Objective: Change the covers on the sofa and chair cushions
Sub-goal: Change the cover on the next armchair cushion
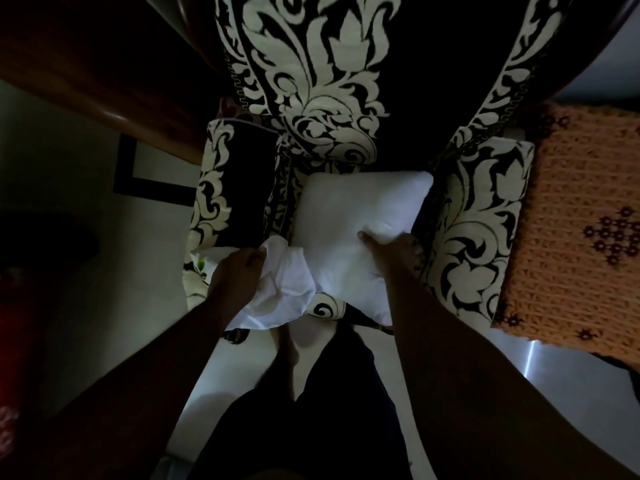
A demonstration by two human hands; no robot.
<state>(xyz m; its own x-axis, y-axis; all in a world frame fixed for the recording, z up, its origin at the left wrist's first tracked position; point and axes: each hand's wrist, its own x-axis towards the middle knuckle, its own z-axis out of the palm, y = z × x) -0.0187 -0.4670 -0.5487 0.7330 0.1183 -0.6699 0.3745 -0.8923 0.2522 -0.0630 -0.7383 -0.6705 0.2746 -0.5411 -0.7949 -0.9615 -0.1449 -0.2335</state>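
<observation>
A bare white cushion lies on the seat of an armchair upholstered in a black and cream floral pattern. My right hand grips the cushion's near right edge, thumb on top. My left hand is closed on a crumpled white cover, which hangs over the seat's front left corner beside the cushion. The cover touches the cushion's near left corner.
An orange crocheted cloth with dark purple flowers covers something right of the chair. A dark wooden furniture edge juts in at upper left. Pale tiled floor lies to the left, and my legs stand before the seat.
</observation>
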